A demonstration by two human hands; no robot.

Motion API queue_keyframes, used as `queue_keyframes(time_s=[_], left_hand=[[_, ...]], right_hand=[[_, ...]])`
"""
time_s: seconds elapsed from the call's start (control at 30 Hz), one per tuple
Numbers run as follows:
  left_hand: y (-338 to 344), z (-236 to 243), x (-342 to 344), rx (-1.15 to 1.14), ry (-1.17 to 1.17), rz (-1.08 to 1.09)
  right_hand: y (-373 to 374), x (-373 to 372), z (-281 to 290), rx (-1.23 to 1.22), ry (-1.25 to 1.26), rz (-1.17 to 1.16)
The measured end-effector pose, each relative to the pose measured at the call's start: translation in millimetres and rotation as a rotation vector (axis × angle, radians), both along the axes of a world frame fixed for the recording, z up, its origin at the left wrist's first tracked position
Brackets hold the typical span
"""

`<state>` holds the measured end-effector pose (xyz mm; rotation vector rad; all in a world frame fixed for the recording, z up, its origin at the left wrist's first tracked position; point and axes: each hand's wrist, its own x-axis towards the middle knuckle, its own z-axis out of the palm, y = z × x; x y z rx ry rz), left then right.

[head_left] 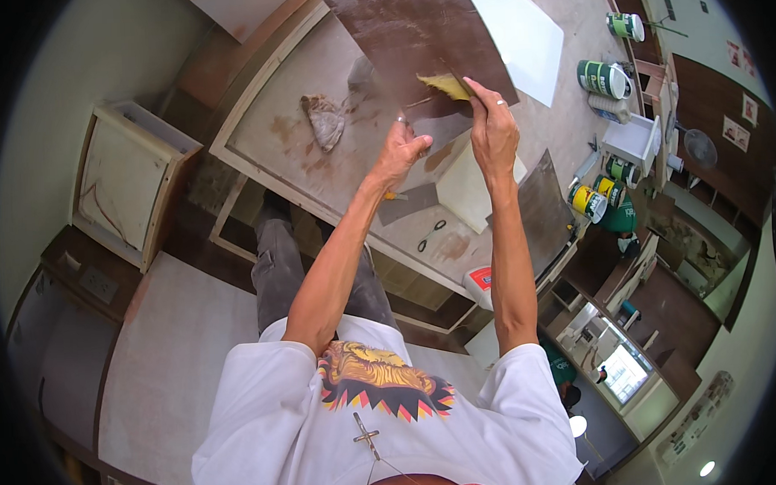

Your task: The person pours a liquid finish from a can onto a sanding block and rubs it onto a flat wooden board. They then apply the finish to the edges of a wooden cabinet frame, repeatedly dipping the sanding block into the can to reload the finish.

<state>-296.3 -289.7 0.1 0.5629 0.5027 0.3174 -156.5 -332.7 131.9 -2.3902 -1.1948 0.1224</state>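
A large brown sheet (423, 36) with a smeared, glossy face rises from the worktable in front of me. My left hand (399, 152) grips its near edge, the fingers mostly behind it and the thumb on the near side. My right hand (493, 132) pinches a thin piece with a yellow face (444, 85) against the sheet's surface; its exact kind cannot be made out. Below my hands lie black-handled scissors (432, 234), a grey flat offcut (406, 205) and a pale board (473, 192). A crumpled, stained rag (324, 121) rests to the left.
The worktable (265, 153) has a raised wooden rim. A white sheet (526, 45) and a dark panel (545, 211) lie on its right side. Several paint cans (604, 79) line the far right, near a white drawer (631, 142). A white-and-red container (479, 286) stands by the near edge.
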Motion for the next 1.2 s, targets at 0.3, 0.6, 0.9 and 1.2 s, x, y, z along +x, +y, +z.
queue_keyframes(time_s=[0.3, 0.6, 0.9, 1.2], left_hand=[[-6.9, 7.7, 8.9, -0.014, -0.055, 0.057], [-6.7, 3.5, 7.4, -0.031, -0.050, 0.007], [15.3, 10.4, 5.0, -0.245, -0.168, 0.044], [66.8, -0.3, 27.5, 0.013, 0.057, 0.102]], right_hand=[[-1.8, -7.3, -19.8, -0.138, 0.026, -0.042], [-11.7, -13.4, -3.3, -0.015, 0.156, 0.058], [-21.1, 5.0, 6.6, -0.071, 0.163, -0.055], [-20.4, 24.6, -8.6, -0.070, 0.077, -0.110]])
